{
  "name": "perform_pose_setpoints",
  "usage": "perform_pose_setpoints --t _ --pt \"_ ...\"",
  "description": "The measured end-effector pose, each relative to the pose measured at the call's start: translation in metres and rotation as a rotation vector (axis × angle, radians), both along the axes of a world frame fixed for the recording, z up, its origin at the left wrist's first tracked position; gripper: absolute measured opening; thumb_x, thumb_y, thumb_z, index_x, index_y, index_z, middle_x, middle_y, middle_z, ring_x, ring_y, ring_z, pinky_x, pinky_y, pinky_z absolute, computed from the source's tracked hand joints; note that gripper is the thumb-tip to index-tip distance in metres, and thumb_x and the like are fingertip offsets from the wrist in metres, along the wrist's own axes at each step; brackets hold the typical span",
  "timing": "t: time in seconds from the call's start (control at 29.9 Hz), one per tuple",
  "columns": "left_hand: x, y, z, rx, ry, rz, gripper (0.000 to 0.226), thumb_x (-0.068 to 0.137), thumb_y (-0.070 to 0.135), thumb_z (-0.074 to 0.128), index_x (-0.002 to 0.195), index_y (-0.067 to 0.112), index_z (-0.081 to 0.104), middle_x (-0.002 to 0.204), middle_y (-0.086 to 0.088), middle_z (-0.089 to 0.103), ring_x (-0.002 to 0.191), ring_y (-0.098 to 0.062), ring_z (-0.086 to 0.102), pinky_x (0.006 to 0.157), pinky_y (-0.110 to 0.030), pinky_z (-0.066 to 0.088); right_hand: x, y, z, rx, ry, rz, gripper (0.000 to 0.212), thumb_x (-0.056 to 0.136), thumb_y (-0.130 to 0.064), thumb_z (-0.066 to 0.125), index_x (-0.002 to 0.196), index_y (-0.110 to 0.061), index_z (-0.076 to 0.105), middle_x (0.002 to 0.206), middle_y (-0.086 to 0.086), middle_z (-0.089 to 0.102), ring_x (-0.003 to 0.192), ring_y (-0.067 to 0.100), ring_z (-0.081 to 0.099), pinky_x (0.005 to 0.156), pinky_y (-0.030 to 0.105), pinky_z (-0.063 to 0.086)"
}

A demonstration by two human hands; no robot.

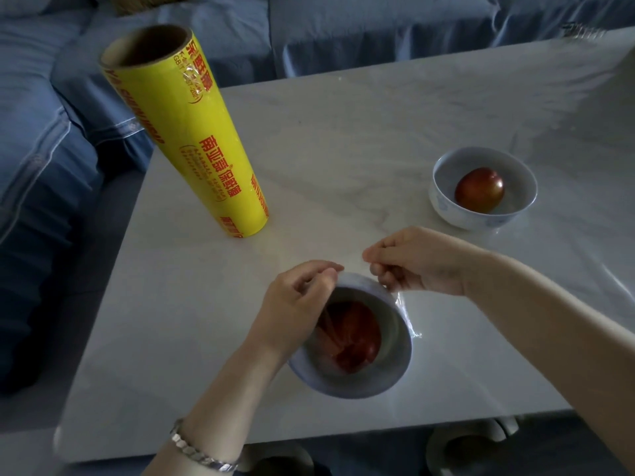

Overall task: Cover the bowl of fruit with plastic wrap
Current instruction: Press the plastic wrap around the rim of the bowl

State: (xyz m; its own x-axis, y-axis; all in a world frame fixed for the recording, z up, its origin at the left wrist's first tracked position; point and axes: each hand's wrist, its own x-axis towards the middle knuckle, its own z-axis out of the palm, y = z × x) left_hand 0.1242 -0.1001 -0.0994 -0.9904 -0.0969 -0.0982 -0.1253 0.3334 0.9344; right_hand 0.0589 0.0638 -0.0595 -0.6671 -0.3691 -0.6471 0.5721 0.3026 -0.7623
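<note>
Near the front edge of the pale marble-patterned worktop (343,149), about midway along it, sits a white round ceramic bowl (343,388) with a dark red fruit (357,341) inside. Thin clear plastic wrap (407,317) lies stretched over the bowl's mouth, creased across the fruit and bunched in shiny folds down the bowl's right outer wall.

Both hands are at the bowl's far rim. The left hand (295,304) lies over the far-left part of the rim with its fingers curled and its fingertips pinching the film. The right hand (419,262) sits just beyond the far rim, fingers bent in, thumb and fingertips nipping the film's edge. A silver link bracelet (202,451) circles the left wrist.

Toward the worktop's left edge a tall yellow roll of plastic wrap (192,139) with red lettering stands upright on end, its cardboard core open at the top. Nearer the right edge, well apart from the first bowl, a second white bowl (443,204) holds a round red fruit (479,190). A blue fabric sofa (51,149) runs beyond the worktop's left and far edges.
</note>
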Motion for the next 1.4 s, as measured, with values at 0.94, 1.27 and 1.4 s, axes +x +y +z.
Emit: perform_pose_setpoints --t 0.94,1.27,1.4 --pt "0.007 -0.006 -0.001 -0.061 0.114 -0.274 0.030 0.076 0.043 0.039 0.092 0.042 0.065 0.091 0.002 0.065 0.088 0.002 0.058 0.079 -0.007 0.038 0.015 -0.009 -0.046 0.207 0.243 0.006 0.009 0.077 -0.022 0.071 0.070 -0.016 0.069 0.063 -0.001 0.061 0.056 0.008 0.051 0.046 0.012 0.041" --pt "0.003 -0.008 -0.009 -0.027 0.092 -0.130 0.027 0.071 0.048 0.042 0.080 0.039 0.065 0.091 0.022 0.067 0.089 0.013 0.060 0.081 -0.006 0.041 0.039 0.026 -0.007 0.206 0.646 0.011 0.024 0.082 -0.036 0.059 0.085 -0.016 0.073 0.086 0.000 0.074 0.080 0.009 0.067 0.078 0.023 0.051" --pt "0.003 -0.007 -0.007 -0.053 0.084 -0.114 0.034 0.070 0.052 0.040 0.084 0.035 0.066 0.091 0.027 0.065 0.089 0.016 0.059 0.081 -0.004 0.040 0.050 0.013 -0.015 0.096 0.490 0.189 0.058 0.067 -0.059 0.052 0.111 -0.024 0.065 0.101 -0.013 0.068 0.093 0.001 0.064 0.087 0.022 0.052"
